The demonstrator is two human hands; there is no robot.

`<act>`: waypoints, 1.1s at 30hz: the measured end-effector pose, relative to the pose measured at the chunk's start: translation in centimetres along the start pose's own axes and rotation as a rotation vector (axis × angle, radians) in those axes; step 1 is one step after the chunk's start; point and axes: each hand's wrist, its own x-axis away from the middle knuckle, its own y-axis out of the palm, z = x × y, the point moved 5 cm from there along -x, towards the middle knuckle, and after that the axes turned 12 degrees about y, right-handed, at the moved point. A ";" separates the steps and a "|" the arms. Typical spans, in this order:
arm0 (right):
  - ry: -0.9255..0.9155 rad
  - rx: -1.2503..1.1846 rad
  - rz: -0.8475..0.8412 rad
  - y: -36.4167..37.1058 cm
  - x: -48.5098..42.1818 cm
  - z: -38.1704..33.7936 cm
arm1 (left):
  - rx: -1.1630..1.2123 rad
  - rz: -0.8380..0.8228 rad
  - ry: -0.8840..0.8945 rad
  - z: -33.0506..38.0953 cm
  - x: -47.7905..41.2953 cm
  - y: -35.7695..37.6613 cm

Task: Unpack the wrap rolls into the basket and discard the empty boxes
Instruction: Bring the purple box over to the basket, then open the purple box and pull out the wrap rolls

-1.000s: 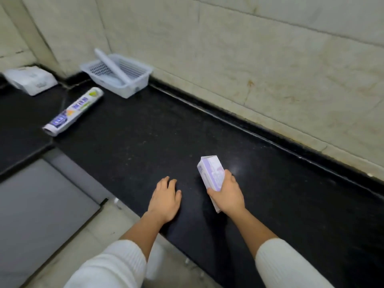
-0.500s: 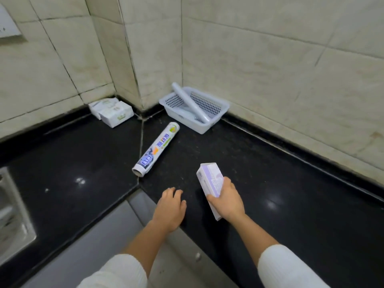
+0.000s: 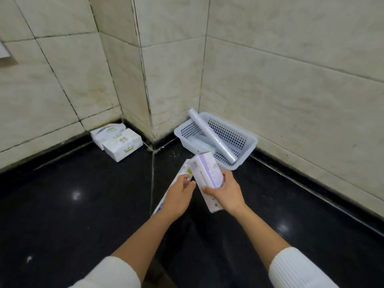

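Note:
My right hand grips a long white and purple wrap box, held tilted above the black counter just in front of the basket. My left hand hovers beside the box's near-left edge with fingers loosely curled, holding nothing I can make out. Under my left hand lies a printed wrap roll on the counter, mostly hidden. The white perforated basket stands in the wall corner with a clear wrap roll leaning across it.
Two white packs lie against the wall at the back left. Tiled walls enclose the black counter on the far and right sides. A dark seam runs down the counter from the corner.
The view swung toward the corner. My right hand lifted the box off the counter toward the basket, and my left hand rose from the counter edge to beside the box.

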 end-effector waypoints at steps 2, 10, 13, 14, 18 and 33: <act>0.023 -0.104 -0.050 0.8 -1.6 -1.4 | 0.225 0.013 -0.030 1.1 -2.0 -1.2; -0.060 -0.128 -0.112 3.0 -2.8 -5.5 | 0.367 -0.028 0.098 3.7 -7.0 -5.3; -0.148 0.038 -0.075 3.8 -2.0 -6.8 | 0.332 -0.019 0.111 2.9 -7.8 -6.1; -0.170 0.071 -0.091 3.8 -1.9 -7.2 | 0.331 -0.017 0.116 2.7 -8.0 -6.4; -0.207 0.093 -0.212 2.7 -2.0 -9.0 | 0.238 -0.045 0.161 2.6 -8.5 -8.1; -0.350 -0.152 0.060 -1.5 -2.6 -17.2 | 0.046 -0.222 0.416 7.2 -9.1 -9.5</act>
